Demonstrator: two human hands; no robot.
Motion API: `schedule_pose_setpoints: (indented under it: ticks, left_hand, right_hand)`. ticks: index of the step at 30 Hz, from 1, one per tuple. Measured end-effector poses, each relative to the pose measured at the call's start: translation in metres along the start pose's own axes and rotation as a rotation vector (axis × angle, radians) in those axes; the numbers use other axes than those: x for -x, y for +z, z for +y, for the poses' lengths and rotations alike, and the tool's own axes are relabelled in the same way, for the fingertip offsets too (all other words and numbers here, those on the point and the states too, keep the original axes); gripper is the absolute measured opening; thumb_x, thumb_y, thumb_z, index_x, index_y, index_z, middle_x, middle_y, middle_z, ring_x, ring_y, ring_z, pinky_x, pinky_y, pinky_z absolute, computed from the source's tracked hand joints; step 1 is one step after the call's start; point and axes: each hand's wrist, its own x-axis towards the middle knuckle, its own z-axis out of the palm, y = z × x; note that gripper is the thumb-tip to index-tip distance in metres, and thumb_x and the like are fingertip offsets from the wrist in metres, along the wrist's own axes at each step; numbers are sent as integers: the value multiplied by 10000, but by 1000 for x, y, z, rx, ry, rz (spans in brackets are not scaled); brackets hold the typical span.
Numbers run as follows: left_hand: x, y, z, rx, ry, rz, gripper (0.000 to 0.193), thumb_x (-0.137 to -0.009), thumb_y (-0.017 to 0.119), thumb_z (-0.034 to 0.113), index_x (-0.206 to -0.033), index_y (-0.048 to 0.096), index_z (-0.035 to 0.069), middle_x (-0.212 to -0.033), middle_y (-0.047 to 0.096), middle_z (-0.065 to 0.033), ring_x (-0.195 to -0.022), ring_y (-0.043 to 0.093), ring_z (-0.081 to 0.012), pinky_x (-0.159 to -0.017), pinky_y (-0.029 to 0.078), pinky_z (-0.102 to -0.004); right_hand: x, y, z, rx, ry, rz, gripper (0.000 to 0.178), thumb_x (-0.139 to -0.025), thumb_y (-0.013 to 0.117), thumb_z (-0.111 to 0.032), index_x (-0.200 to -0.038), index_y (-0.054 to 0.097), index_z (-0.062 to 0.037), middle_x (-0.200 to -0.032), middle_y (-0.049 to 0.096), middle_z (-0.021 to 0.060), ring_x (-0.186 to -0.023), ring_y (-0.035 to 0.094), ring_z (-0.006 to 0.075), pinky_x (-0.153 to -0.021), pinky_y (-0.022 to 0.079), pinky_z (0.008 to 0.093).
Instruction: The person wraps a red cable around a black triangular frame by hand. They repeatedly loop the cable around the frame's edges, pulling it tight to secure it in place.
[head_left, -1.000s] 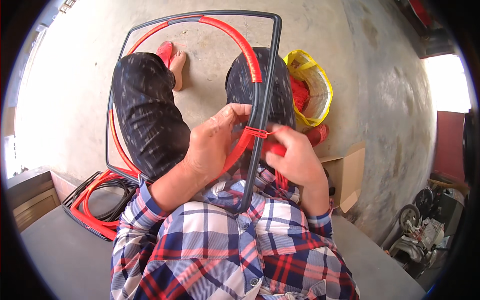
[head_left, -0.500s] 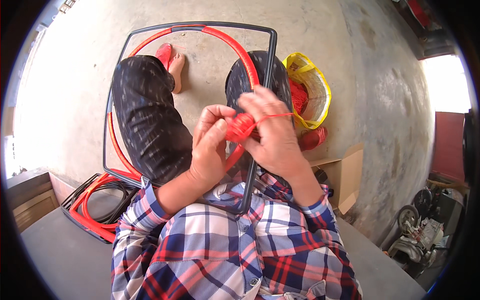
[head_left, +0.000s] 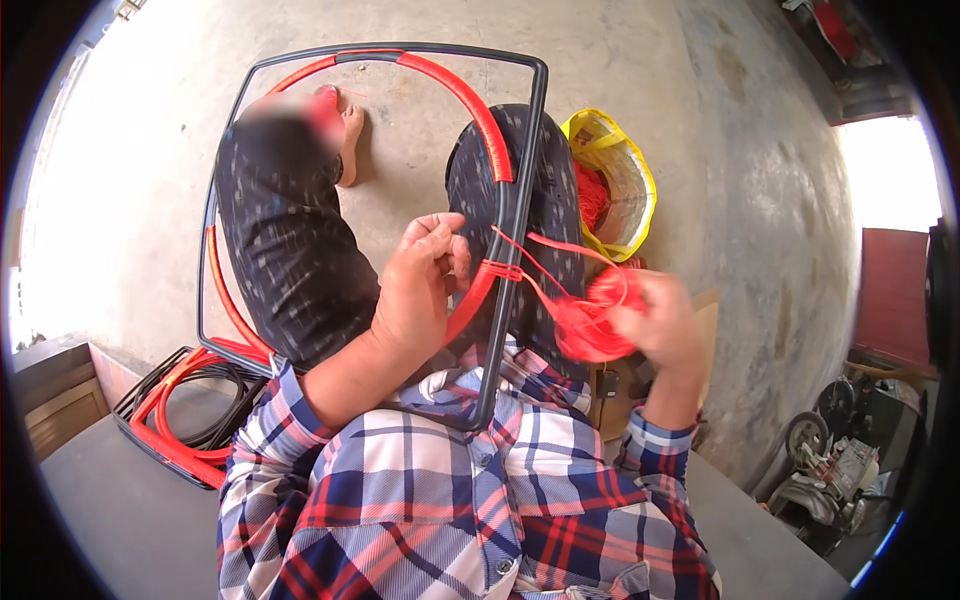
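My right hand point(head_left: 655, 320), smeared by motion, grips a loose bundle of red cord point(head_left: 590, 330) out to the right. Strands stretch from the bundle to red loops wound around the right bar of a dark rectangular frame point(head_left: 545, 110) and the black ring point(head_left: 502, 205) inside it. Several parts of the ring are wrapped tightly in red point(head_left: 455, 85); a bare black stretch shows above the loops. Just left of these loops is my left hand point(head_left: 415, 290), its fingers curled in and thumb near the index finger. What it pinches, if anything, is hidden. The frame lies across my lap.
A yellow-rimmed bag point(head_left: 650, 190) with red cord inside stands right of my knee. Below it is an open cardboard box point(head_left: 705, 330). Another frame with red and black rings point(head_left: 180, 420) lies on the grey seat at left. Machine parts point(head_left: 840, 470) stand at far right.
My right hand has swung right and down from beside my left hand, carrying the red cord bundle through to the outer side of the frame. My left hand stays nearly in place.
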Motion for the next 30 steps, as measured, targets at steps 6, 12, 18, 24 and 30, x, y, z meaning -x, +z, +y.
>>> schedule_pose_setpoints:
  ticks: [6, 12, 18, 24, 30]
  left_hand:
    - [-4, 12, 8, 26, -155, -59, 546, -1024, 430, 387, -1463, 358, 70, -959, 581, -36, -871, 564, -146, -780, 459, -282]
    - [-3, 14, 12, 10, -160, -161, 532, -1032, 406, 383, -1453, 380, 57, -1010, 595, -56, -938, 598, -169, -803, 475, -284]
    - [-1, 8, 11, 88, -144, -200, 482, -1022, 408, 355, -1371, 440, 25, -1031, 598, -80, -925, 592, -178, -772, 480, -296]
    - [-7, 6, 9, 58, -147, -215, 491, -962, 431, 384, -1289, 488, 21, -1094, 615, -104, -922, 592, -189, -755, 478, -306]
    - [-6, 5, 10, 37, -155, -235, 440, -923, 466, 377, -1190, 537, 36, -1075, 622, -89, -934, 598, -186, -765, 472, -309]
  right_hand:
    - [20, -38, 46, -1440, -117, 764, 70, -894, 596, -116, -931, 566, -65, -689, 476, -17, -570, 454, 125, -549, 424, 287]
    - [-12, 32, 44, -1228, 39, 438, 197, -866, 635, -62, -1054, 582, -38, -647, 478, 1, -505, 446, 102, -479, 405, 259]
    - [-11, 3, 71, -1168, 39, 497, 182, -874, 660, -83, -1042, 608, -37, -672, 524, -2, -514, 471, 97, -485, 405, 244]
    - [43, -65, 189, -214, 438, 1053, 260, -870, 704, -157, -1099, 651, -45, -761, 567, -34, -579, 479, 67, -498, 403, 242]
    - [1, 19, 72, -757, 290, 607, 263, -867, 690, -116, -1116, 668, -33, -756, 587, -25, -554, 491, 49, -510, 418, 224]
